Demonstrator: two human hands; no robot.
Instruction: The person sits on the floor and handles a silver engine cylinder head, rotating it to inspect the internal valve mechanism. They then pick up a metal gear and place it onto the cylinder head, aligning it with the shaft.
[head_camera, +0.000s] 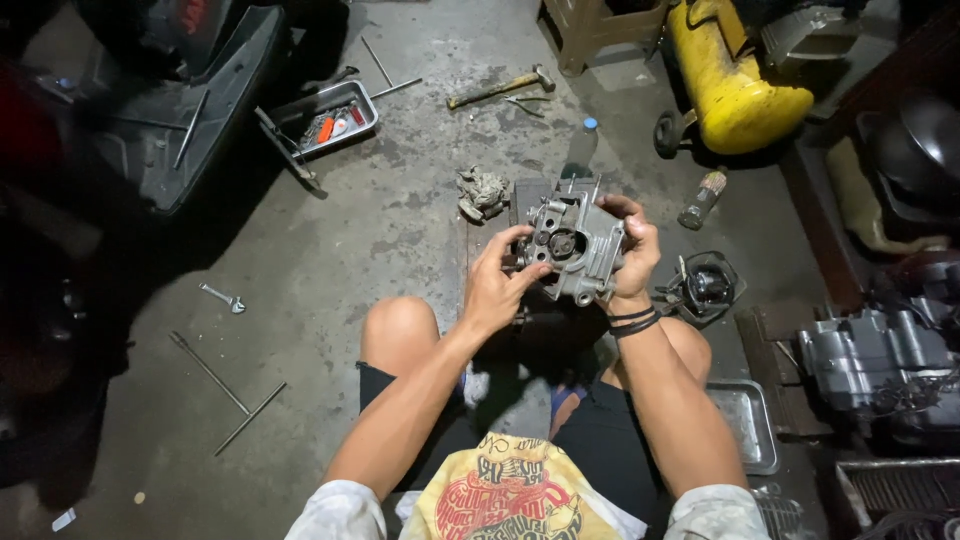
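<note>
I hold a grey metal engine cylinder head (572, 243) up in front of me, above my knees. My right hand (634, 250) grips its right side, fingers wrapped over the top edge. On the left face of the part rests my left hand (497, 283), with the fingertips touching near a round port. Below the part, on the concrete floor, sits a dark wooden block (527, 197), partly hidden by it.
A dirty rag (482, 192) lies just beyond the part. A hammer (500, 88), a metal tray of small parts (327, 120), long rods (212, 375), a yellow compressor tank (732, 85), a bottle (702, 199), an engine block (875, 360) and another tray (745, 420) surround me.
</note>
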